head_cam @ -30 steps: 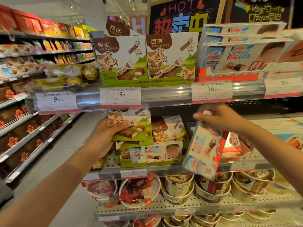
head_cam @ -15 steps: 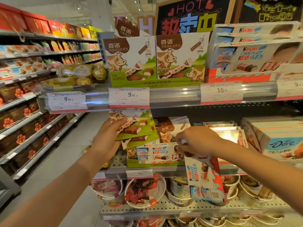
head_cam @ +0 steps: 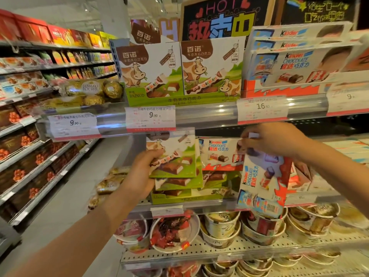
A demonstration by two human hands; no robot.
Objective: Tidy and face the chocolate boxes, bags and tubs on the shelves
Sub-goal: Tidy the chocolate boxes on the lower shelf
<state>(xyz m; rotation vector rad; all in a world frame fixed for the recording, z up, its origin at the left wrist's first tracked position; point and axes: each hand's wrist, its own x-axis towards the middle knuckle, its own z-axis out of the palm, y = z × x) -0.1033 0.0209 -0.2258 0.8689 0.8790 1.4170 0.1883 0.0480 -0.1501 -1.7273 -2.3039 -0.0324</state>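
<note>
Left hand [head_cam: 139, 174] grips flat glossy cow box [head_cam: 172, 156].

At centre frame I see a green-and-white cow-print chocolate box [head_cam: 171, 156], tilted, fronting a loose stack of the same boxes [head_cam: 179, 183] that sits in a green display tray [head_cam: 185, 197]. Right of centre, a white, blue and red Kinder box [head_cam: 263, 182] hangs on end, its lettering running vertically. Between the two, a second Kinder box [head_cam: 221, 154] stands face-out behind them. Along the lower frame, round tubs [head_cam: 221, 228] of wrapped chocolates fill the shelf below.
</note>
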